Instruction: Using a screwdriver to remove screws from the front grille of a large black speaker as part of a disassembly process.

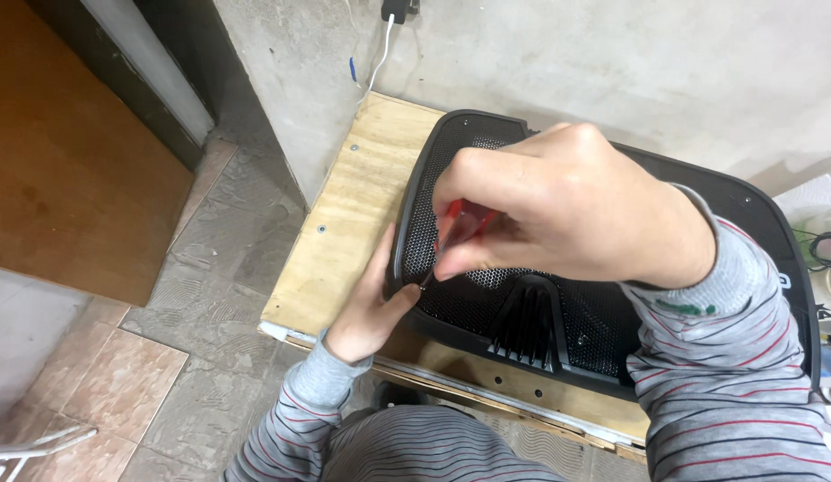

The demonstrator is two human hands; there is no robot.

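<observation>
We had the left hand [366, 308] braced flat against the speaker grille's [487, 295] near-left edge on the worktop [362, 205], and just beyond it the right hand [567, 214], grip closed on the red-handled screwdriver [460, 228], tip angled down-left into that edge.

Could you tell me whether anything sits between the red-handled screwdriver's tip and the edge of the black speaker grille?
Nothing visible does. The right hand holds the red-handled screwdriver with its tip right at the rim of the black speaker grille. The left hand steadies that rim from the outside, beside the tip rather than across it.
</observation>
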